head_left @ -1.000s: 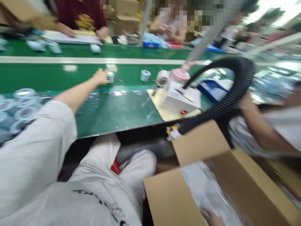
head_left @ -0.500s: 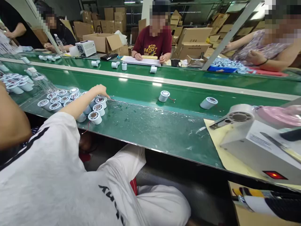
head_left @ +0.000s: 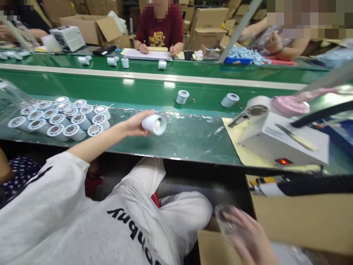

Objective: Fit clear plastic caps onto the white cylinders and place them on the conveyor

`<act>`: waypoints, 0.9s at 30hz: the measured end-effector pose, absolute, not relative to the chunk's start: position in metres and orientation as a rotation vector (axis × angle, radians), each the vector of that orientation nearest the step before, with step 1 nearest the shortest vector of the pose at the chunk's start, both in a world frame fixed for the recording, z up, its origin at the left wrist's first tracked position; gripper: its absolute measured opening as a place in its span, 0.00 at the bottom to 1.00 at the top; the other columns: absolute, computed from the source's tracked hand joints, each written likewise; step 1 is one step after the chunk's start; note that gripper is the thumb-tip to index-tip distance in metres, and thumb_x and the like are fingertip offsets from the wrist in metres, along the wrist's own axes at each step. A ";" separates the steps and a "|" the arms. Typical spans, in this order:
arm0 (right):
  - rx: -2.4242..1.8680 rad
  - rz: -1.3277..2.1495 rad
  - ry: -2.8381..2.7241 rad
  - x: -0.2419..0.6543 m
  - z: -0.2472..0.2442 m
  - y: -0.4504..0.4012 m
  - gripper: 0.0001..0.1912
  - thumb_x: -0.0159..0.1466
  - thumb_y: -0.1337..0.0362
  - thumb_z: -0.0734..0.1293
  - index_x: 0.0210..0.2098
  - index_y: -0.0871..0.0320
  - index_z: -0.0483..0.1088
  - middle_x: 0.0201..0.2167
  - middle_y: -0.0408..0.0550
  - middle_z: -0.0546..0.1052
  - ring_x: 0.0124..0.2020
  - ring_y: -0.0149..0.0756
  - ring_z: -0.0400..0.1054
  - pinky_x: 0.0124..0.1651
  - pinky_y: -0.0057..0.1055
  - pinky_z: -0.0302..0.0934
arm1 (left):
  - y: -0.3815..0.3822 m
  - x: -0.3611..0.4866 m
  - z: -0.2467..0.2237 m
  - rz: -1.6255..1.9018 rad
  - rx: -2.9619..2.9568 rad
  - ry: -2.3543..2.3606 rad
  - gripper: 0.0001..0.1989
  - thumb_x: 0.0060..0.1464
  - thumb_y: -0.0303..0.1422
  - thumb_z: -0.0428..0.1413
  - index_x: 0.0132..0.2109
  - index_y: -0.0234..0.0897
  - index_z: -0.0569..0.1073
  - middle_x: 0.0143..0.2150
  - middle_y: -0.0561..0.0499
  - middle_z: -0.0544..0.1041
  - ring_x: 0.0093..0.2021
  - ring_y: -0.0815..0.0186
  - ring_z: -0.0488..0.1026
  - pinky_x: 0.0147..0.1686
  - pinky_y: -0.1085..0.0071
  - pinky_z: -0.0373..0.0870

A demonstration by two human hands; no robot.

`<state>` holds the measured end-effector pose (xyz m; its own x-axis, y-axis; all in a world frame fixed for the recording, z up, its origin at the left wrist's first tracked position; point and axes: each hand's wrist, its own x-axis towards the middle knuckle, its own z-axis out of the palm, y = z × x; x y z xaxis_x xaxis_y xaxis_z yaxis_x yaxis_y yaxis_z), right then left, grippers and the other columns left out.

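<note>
My left hand (head_left: 138,123) is closed round a light blue cylindrical housing (head_left: 153,124), held tilted above the green bench with its hollow end toward the right. To its left stand several like housings (head_left: 57,120) with ringed tops, packed close together. At the lower right, my right hand (head_left: 248,235) is blurred, its fingers round a clear, thin plastic piece (head_left: 224,219) beside a cardboard box. Two more housings, one upright (head_left: 182,97) and one leaning (head_left: 230,100), rest on the green belt beyond the bench.
A grey machine (head_left: 284,140) with a red lit switch and a knife on top stands at the right. Beneath it lies a black-and-white hot-air tool (head_left: 273,188) by cardboard (head_left: 303,217). Across the belt (head_left: 154,90) sit other people, one in a dark red shirt (head_left: 162,29).
My left hand has moved right and toward me from the housing group, now with a housing in it. My right hand has come into view with clear plastic. The camera view has shifted.
</note>
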<state>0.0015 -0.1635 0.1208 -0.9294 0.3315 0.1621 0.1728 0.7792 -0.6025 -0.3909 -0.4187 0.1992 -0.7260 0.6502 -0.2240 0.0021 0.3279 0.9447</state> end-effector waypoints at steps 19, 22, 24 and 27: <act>-0.617 1.452 -2.238 -0.040 0.135 -0.229 0.13 0.67 0.57 0.68 0.28 0.54 0.74 0.45 0.52 0.76 0.46 0.45 0.75 0.48 0.42 0.72 | -0.350 -0.236 0.129 1.202 1.366 1.623 0.30 0.42 0.48 0.73 0.51 0.41 0.81 0.47 0.45 0.76 0.46 0.59 0.74 0.48 0.63 0.72; -0.709 1.570 -2.056 -0.042 0.137 -0.230 0.16 0.66 0.55 0.69 0.24 0.55 0.73 0.41 0.51 0.77 0.45 0.46 0.76 0.41 0.37 0.72 | -0.350 -0.236 0.118 1.192 1.476 1.562 0.30 0.43 0.49 0.72 0.52 0.43 0.82 0.54 0.42 0.75 0.54 0.54 0.73 0.56 0.57 0.70; -0.758 1.676 -1.933 -0.041 0.137 -0.228 0.18 0.65 0.54 0.70 0.23 0.55 0.71 0.39 0.51 0.78 0.47 0.48 0.77 0.39 0.37 0.73 | -0.351 -0.236 0.115 1.172 1.510 1.479 0.31 0.44 0.47 0.72 0.55 0.45 0.81 0.57 0.41 0.76 0.58 0.52 0.73 0.59 0.55 0.69; -0.728 1.789 -1.834 -0.039 0.136 -0.223 0.19 0.65 0.53 0.71 0.22 0.55 0.71 0.40 0.51 0.81 0.48 0.49 0.78 0.44 0.41 0.75 | -0.353 -0.234 0.117 1.183 1.433 1.362 0.34 0.46 0.42 0.73 0.61 0.45 0.77 0.59 0.41 0.78 0.58 0.54 0.75 0.58 0.58 0.71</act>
<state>-0.0391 -0.2235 0.1358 -0.7468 0.6644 -0.0295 0.0459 0.0072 -0.9989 -0.2338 -0.3532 0.1168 -0.0237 0.9953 0.0942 0.2324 -0.0861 0.9688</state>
